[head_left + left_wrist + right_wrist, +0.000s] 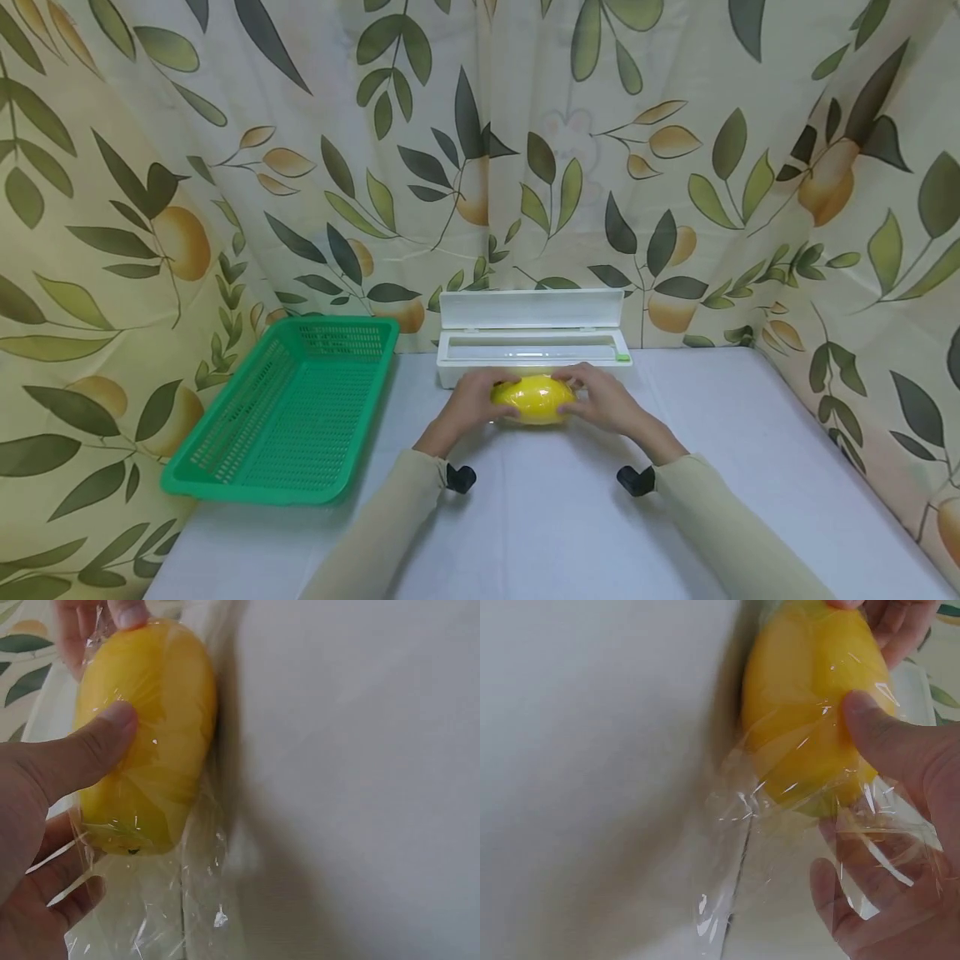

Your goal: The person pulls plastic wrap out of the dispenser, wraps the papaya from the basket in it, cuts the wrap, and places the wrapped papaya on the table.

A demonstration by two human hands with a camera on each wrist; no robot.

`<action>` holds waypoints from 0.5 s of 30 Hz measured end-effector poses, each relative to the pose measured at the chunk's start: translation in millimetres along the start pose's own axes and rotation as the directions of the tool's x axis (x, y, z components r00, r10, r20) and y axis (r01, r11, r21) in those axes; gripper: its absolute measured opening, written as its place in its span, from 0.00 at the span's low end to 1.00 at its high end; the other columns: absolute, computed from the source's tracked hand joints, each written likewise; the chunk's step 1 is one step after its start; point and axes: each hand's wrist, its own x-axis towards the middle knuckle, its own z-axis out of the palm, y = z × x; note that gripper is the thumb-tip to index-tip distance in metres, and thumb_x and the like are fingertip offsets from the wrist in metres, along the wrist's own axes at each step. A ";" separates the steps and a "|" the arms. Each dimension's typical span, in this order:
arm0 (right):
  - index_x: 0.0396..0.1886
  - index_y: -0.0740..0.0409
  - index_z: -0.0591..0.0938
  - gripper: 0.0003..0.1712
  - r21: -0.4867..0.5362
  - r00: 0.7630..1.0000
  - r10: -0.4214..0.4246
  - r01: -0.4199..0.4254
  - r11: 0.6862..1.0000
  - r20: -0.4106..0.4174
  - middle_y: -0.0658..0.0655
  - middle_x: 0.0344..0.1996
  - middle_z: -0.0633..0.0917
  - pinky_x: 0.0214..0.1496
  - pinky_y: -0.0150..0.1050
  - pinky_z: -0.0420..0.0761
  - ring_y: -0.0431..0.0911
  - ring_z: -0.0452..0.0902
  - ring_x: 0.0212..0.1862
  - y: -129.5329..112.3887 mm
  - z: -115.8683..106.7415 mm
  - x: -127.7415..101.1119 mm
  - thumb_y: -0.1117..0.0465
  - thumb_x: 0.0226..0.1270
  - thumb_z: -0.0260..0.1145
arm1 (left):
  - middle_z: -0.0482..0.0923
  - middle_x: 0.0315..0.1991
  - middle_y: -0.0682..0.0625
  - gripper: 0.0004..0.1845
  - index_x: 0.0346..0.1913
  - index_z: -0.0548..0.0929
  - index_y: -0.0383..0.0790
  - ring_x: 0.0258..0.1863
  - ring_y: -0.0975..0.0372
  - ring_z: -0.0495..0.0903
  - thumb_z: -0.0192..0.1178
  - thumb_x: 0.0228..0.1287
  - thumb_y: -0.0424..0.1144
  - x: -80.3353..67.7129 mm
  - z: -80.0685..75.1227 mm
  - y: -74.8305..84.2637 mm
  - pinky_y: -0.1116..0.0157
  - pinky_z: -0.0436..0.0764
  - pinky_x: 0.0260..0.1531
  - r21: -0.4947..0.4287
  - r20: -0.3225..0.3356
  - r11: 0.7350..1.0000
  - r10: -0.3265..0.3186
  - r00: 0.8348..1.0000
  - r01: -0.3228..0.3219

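Note:
A yellow, mango-like fruit (534, 400) lies on its side between both hands, wrapped in clear cling film (769, 859). My left hand (472, 398) holds its left end, thumb (112, 735) pressed on the near side and fingers behind. At the other end my right hand (606, 403) grips it the same way, thumb (870, 720) on the film. Loose, crinkled film hangs past both ends of the fruit in the wrist views. Right behind the fruit stands a white cling film box (457, 375) with its lid (531, 311) raised.
A green plastic basket (345, 492) with perforated sides stands to the left on the white-covered table (555, 533). On the box's front right edge sits a small green slider (622, 357). A leaf-patterned curtain (510, 250) hangs behind and along both sides.

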 end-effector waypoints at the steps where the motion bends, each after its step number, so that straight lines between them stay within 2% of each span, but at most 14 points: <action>1: 0.62 0.59 0.81 0.31 -0.005 1.000 0.009 -0.009 1.000 0.007 0.59 0.54 0.84 0.55 0.55 0.80 0.55 0.79 0.51 -0.1 -1.1 1.7 0.62 0.58 0.80 | 0.85 0.56 0.53 0.31 0.60 0.85 0.45 0.57 0.59 0.80 0.81 0.51 0.45 2.1 -1.1 -0.1 0.59 0.76 0.63 -0.007 0.010 1.000 -0.001 1.000 0.001; 7: 0.63 0.59 0.81 0.30 -0.025 0.996 0.075 -0.074 0.997 0.050 0.62 0.56 0.83 0.57 0.56 0.79 0.57 0.79 0.53 -4.5 -6.5 9.1 0.62 0.61 0.78 | 0.85 0.57 0.53 0.31 0.61 0.85 0.46 0.57 0.59 0.81 0.80 0.53 0.46 10.6 -4.8 -4.3 0.59 0.76 0.63 -0.022 0.057 1.000 -0.009 0.998 0.010; 15: 0.61 0.60 0.82 0.28 -0.018 0.991 0.130 -0.129 0.991 0.039 0.63 0.55 0.84 0.56 0.57 0.81 0.59 0.82 0.53 -9.6 -4.1 13.8 0.63 0.61 0.77 | 0.84 0.59 0.51 0.32 0.63 0.84 0.45 0.58 0.58 0.81 0.79 0.54 0.46 15.8 -7.8 -7.3 0.60 0.76 0.63 -0.035 0.094 0.999 -0.008 0.996 0.012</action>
